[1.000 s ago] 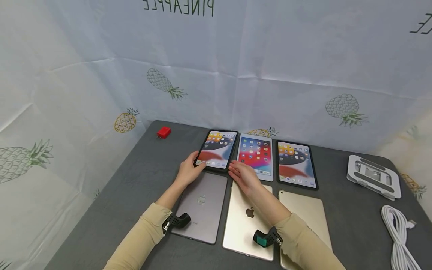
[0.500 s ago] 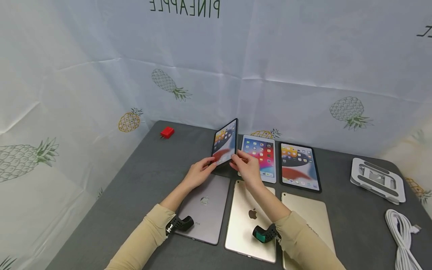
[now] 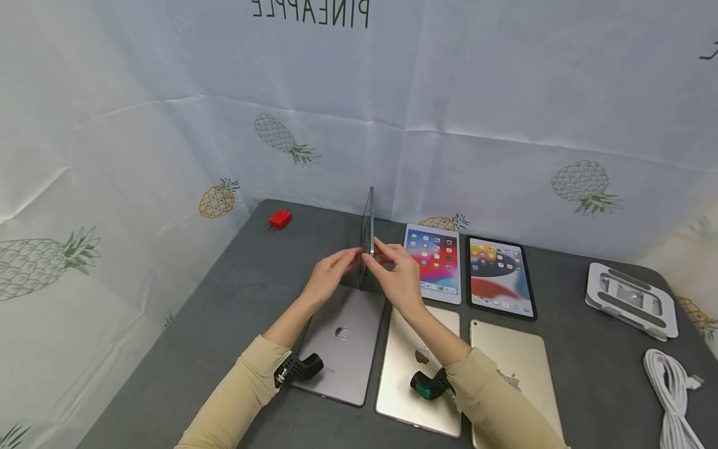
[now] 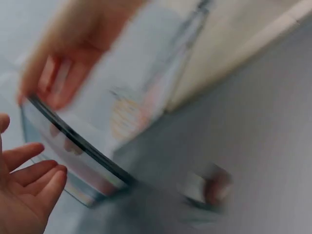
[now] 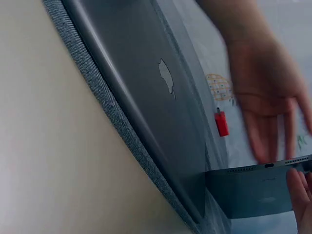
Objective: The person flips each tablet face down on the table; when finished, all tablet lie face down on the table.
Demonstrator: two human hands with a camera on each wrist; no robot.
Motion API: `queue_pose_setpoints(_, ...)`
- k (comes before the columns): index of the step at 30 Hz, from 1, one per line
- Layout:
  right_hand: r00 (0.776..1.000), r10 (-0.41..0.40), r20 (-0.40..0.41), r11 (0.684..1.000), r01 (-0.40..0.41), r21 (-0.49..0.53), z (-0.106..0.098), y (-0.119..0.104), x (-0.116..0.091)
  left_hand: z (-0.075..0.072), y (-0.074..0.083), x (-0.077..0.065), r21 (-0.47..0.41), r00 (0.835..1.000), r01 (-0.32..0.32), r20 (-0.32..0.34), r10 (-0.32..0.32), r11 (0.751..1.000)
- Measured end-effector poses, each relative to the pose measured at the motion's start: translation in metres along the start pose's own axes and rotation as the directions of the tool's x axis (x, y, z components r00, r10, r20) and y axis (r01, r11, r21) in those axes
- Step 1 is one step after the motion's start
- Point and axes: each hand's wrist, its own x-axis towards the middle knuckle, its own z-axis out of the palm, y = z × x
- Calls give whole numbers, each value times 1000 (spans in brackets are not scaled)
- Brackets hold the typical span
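Observation:
A black-bezelled tablet stands on edge above the table, nearly edge-on to the head view. My right hand pinches its near edge, thumb in front and fingers against the back. In the right wrist view, the dark back of the tablet and its port edge show beside the right fingertips. My left hand is at the screen side with its fingers extended. The left wrist view shows the left hand beside the lit screen, its fingers spread and relaxed; this view is blurred.
Face down in front lie a grey tablet and two gold tablets. A white tablet and another black tablet lie screen up. A red charger, folded stand and white cable flank them.
The tablet has been lifted off the table, tipped upright and turned until its screen faces left. My right hand has taken its near edge; my left has loosened from its side.

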Motion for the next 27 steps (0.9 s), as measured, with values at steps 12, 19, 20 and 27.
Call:
queue_pose_setpoints(12, 997, -56, 62, 998, 56, 12, 15, 8, -5, 2, 36, 6, 206, 962, -213, -129, 242, 955)
queue_pose_setpoints(19, 989, 28, 146, 1000, -29, 10, 18, 15, -11, 3, 30, 3, 207, 927, -228, -253, 277, 951)
queue_pose_setpoints(20, 986, 46, 159, 999, -48, 9, 17, 16, -12, 3, 29, 3, 182, 924, -221, -276, 266, 958)
queue_pose_setpoints(27, 958, 194, 213, 979, -201, 14, 12, 27, -17, 0, 17, -2, -160, 919, -128, -389, 57, 979)
